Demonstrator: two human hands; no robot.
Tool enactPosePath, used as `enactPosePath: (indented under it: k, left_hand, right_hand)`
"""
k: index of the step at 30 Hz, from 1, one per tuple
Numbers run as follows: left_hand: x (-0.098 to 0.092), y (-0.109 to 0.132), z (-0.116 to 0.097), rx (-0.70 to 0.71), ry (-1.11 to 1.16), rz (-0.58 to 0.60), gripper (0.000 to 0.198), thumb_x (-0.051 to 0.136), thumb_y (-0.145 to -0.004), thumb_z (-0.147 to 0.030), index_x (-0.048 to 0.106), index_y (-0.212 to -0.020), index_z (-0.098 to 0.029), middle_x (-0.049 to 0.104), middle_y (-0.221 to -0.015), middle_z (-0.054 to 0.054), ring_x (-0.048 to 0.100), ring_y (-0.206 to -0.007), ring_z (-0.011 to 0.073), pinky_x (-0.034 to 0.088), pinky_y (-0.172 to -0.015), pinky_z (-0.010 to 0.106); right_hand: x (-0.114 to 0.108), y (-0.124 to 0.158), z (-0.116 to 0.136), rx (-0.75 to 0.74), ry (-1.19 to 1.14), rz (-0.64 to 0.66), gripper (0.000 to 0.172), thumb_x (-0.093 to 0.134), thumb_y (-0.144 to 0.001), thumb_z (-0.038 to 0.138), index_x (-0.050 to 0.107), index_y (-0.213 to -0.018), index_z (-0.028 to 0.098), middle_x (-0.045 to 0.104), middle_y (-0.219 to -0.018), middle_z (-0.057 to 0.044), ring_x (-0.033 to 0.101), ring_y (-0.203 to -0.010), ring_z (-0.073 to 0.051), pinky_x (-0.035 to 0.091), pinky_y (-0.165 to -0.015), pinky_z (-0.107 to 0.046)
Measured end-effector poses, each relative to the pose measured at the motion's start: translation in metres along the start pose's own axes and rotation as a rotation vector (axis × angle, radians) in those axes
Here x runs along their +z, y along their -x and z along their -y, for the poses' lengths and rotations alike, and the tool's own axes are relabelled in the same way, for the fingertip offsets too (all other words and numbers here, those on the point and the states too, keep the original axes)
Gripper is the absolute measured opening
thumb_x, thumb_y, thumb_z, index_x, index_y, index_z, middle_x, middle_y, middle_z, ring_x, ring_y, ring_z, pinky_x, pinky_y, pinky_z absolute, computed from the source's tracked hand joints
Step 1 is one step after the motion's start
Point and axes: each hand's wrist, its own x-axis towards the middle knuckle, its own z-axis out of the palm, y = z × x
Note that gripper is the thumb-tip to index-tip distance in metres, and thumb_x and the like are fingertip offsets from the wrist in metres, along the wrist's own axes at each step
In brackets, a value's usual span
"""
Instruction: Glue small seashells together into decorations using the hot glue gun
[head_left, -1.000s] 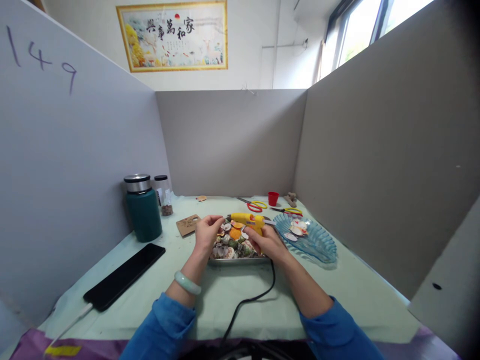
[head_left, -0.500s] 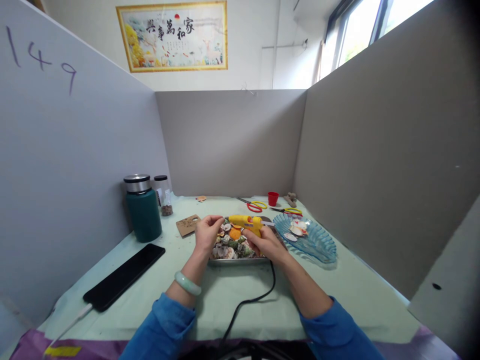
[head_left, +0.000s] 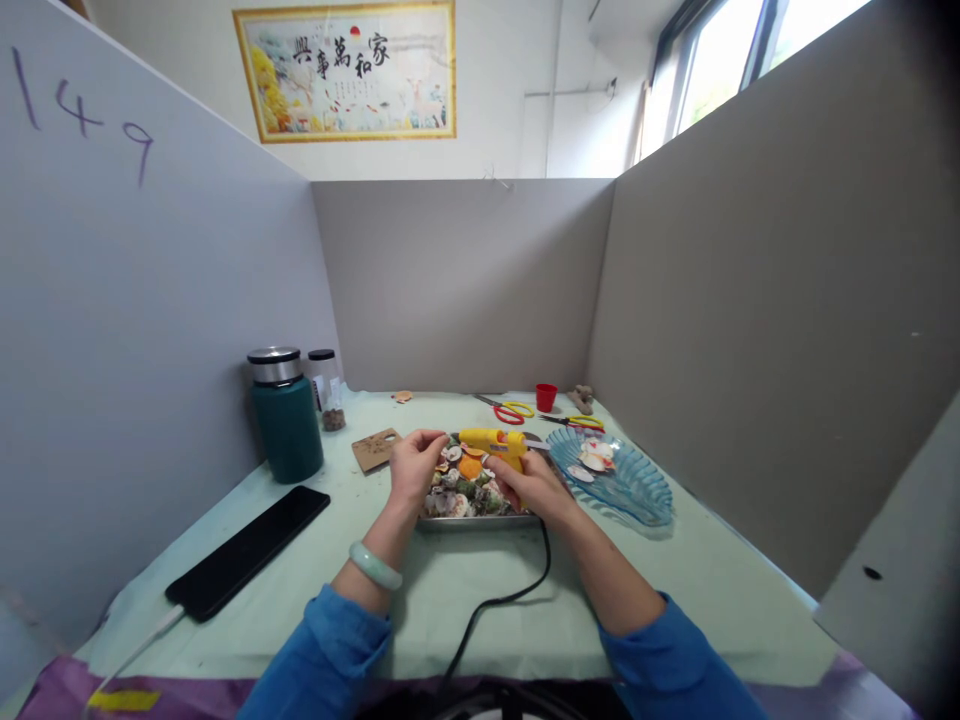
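Observation:
My right hand (head_left: 534, 485) is wrapped round the grip of a yellow hot glue gun (head_left: 491, 440), its nozzle pointing left. A clear glue stick (head_left: 538, 446) pokes out of the gun's back end. Close to the nozzle, my left hand (head_left: 417, 463) pinches its thumb and fingertips together; what sits between them is too small to make out. Under both hands lies a metal tray (head_left: 480, 523) filled with shells, greenish moss-like bits and an orange round piece (head_left: 470, 467). The gun's black cord (head_left: 487, 605) runs toward me over the table.
At left stand a green thermos (head_left: 287, 425), a clear jar (head_left: 327, 392) and a black phone (head_left: 251, 550) on a cable. A brown card (head_left: 375, 451) lies beside the tray. Behind are scissors (head_left: 510, 411), more scissors (head_left: 574, 423) and a red cup (head_left: 546, 398). A blue glass dish (head_left: 637, 487) holds shells.
The glue gun has shifted very slightly to the right in my right hand. My left hand keeps its pinch in the same place.

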Motion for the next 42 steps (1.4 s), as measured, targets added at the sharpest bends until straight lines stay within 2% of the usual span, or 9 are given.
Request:
enactPosePath:
  k: [7,12,19,42]
  left_hand:
    - [0.0006,-0.0024,0.0024,-0.090,0.026,-0.027,0.032,0.071,-0.059,-0.039,0.070,-0.075,-0.011,0.067,-0.064,0.004,0.050,-0.046,0.0095,0.041,-0.047,0.023]
    - [-0.0002,-0.0038,0.0062,-0.077,0.009,-0.038,0.031,0.069,-0.062,-0.038,0.070,-0.076,-0.011,0.068,-0.068,0.006,0.050,-0.046,0.0095,0.041,-0.047,0.022]
    - [-0.0006,-0.0018,0.0010,-0.073,0.007,-0.028,0.031,0.068,-0.063,-0.038,0.070,-0.075,-0.010,0.067,-0.066,0.006,0.050,-0.047,0.0094,0.041,-0.046,0.022]
    - [-0.0004,0.0001,-0.0002,-0.075,0.027,0.017,0.031,0.070,-0.061,-0.038,0.070,-0.074,-0.010,0.068,-0.066,0.007,0.050,-0.047,0.0089,0.041,-0.046,0.021]
  right_hand:
    - [-0.0021,-0.0004,-0.0015,-0.031,0.018,-0.024,0.049,0.059,-0.077,0.061,0.049,-0.054,0.019,0.045,-0.041,0.004,0.039,-0.035,-0.008,0.030,-0.034,-0.021]
    - [-0.0023,-0.0008,-0.0020,-0.035,0.029,-0.011,0.050,0.058,-0.077,0.061,0.048,-0.052,0.019,0.044,-0.041,0.003,0.038,-0.035,-0.008,0.029,-0.035,-0.022]
    - [-0.0004,0.0000,-0.0002,-0.015,0.025,0.012,0.046,0.060,-0.077,0.058,0.047,-0.055,0.020,0.044,-0.042,0.005,0.038,-0.034,-0.008,0.028,-0.033,-0.022]
    - [0.0014,0.0005,0.0009,-0.013,0.034,-0.025,0.042,0.062,-0.076,0.056,0.050,-0.061,0.019,0.045,-0.043,0.005,0.039,-0.035,-0.008,0.029,-0.034,-0.021]
